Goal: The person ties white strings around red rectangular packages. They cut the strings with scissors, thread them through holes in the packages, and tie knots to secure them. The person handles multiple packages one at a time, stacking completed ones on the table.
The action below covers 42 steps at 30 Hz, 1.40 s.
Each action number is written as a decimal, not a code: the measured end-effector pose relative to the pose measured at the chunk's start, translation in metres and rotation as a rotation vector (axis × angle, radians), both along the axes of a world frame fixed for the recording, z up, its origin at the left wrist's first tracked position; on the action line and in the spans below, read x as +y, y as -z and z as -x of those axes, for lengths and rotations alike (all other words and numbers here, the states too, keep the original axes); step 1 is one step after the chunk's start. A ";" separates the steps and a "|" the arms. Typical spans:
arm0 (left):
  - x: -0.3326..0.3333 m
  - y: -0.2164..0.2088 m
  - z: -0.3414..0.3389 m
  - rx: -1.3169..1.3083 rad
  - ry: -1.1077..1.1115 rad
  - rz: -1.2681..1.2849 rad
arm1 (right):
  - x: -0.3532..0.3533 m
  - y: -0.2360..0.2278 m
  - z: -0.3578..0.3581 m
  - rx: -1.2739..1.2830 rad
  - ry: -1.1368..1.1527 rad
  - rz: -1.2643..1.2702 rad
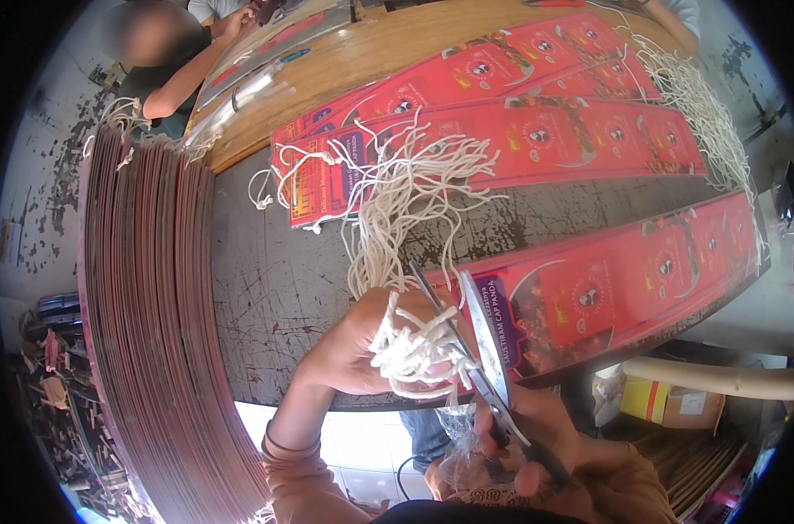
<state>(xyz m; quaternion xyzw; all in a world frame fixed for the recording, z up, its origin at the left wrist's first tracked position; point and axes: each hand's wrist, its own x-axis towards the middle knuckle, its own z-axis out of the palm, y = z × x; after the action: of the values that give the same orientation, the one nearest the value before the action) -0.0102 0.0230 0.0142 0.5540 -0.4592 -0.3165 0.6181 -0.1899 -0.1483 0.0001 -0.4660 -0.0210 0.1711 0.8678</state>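
Note:
My left hand is closed around a thick bundle of white cords. Out of this fist, on the near side, comes a knotted, looped end of the cords, while the loose strands fan out over the table beyond. My right hand grips a pair of scissors by their dark handles. Their blades stand apart, pointing away from me, with one lying against the looped cords. It is unclear whether any cord is between the blades. A red printed strip lies just right of the scissors.
More red printed strips overlap on the scratched dark tabletop. A tall stack of thin boards stands left. White cords hang along the far right edge. A co-worker sits far left by the wooden table; another person's arm shows far right.

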 end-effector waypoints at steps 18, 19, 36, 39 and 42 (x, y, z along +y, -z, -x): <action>-0.009 -0.001 0.003 -0.138 -0.008 0.150 | 0.021 -0.013 -0.002 0.047 0.191 0.052; -0.010 -0.002 0.002 -0.125 -0.007 0.158 | 0.023 -0.010 -0.001 0.023 0.212 0.057; -0.001 0.006 0.002 -0.057 0.095 0.023 | 0.017 -0.005 0.001 0.020 0.145 -0.002; -0.004 0.007 0.001 0.022 0.146 0.067 | 0.015 -0.012 -0.001 0.074 0.134 -0.006; -0.005 0.009 0.002 0.021 0.146 0.108 | 0.015 -0.007 0.000 0.050 0.110 -0.057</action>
<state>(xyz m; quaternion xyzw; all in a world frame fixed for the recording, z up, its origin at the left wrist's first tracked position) -0.0125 0.0184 0.0056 0.4815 -0.5083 -0.3411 0.6272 -0.1898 -0.1335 0.0076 -0.4371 0.0216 0.1342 0.8891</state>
